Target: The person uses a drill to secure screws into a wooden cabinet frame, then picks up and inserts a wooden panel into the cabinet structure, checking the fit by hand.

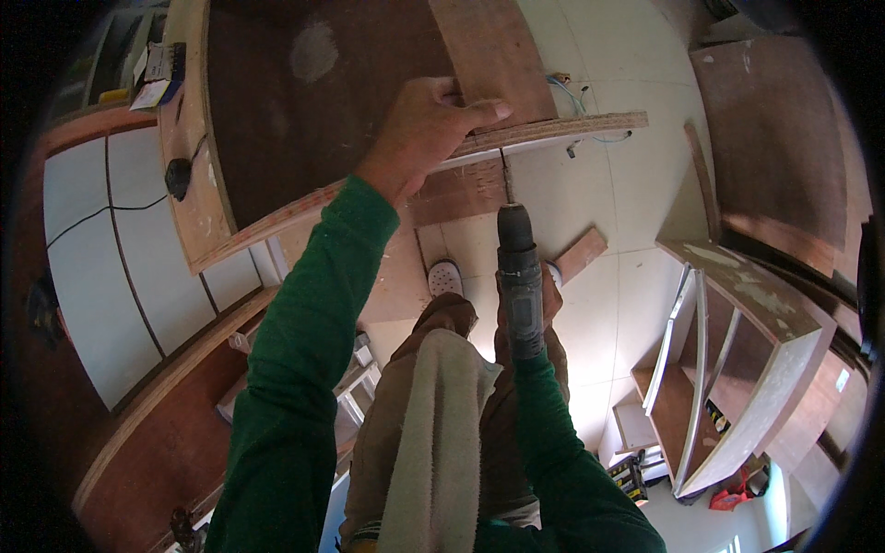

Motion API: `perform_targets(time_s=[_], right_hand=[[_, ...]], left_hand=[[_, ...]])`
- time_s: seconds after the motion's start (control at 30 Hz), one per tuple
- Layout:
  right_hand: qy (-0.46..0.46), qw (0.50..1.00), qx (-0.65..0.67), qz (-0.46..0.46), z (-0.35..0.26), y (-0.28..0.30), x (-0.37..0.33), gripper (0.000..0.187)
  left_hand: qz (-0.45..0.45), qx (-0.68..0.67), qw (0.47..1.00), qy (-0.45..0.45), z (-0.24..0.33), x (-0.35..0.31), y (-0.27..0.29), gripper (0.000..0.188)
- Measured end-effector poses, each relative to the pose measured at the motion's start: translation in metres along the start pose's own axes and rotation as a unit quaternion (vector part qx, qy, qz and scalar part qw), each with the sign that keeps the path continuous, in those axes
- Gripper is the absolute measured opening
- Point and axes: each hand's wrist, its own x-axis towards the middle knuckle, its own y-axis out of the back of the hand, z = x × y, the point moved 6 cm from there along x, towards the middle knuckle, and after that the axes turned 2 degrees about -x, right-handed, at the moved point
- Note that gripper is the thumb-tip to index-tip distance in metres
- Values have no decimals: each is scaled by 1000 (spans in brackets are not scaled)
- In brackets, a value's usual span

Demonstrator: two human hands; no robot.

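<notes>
My left hand (429, 129) is closed over the front edge of a plywood cabinet (323, 194), its thumb extended along a brown wooden board (502, 64) that stands against the edge strip (590, 124). A dark cordless drill (521, 286) points away from me in my right hand (551, 300), which is mostly hidden behind the drill's body. The long thin bit (506, 177) reaches up to the underside of the edge strip, just right of my left hand. Whether its tip has entered the wood cannot be made out.
Wires (576, 97) stick out beyond the strip. A loose wood offcut (583, 253) lies on the tiled floor (590, 318) by my feet. On the right stands an open wooden frame box (747, 359), with panels (770, 138) behind it. White-faced cabinet fronts (101, 267) are at left.
</notes>
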Motion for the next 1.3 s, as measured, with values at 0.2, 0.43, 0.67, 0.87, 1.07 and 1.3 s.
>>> perform_targets(time_s=[0.2,0.43,0.67,0.87,1.07,1.3], right_hand=[[-165,984,22,-70,-37,-8,37,34],[-74,993,-26,-92,-40,-10,58,31],[-131,984,-75,-89,-40,-10,60,37],[-151,983,-67,-83,-46,-16,72,33],[-94,983,-100,-119,-43,-14,81,31],[-104,983,-101,-115,-49,-16,80,30]], left_hand=[[23,11,1000,10,1,-6,7,44],[17,24,999,25,-5,0,9,44],[12,22,999,22,2,0,6,44],[12,20,999,22,-3,2,8,44],[2,8,1000,22,1,1,4,44],[11,12,1000,17,2,-1,8,43]])
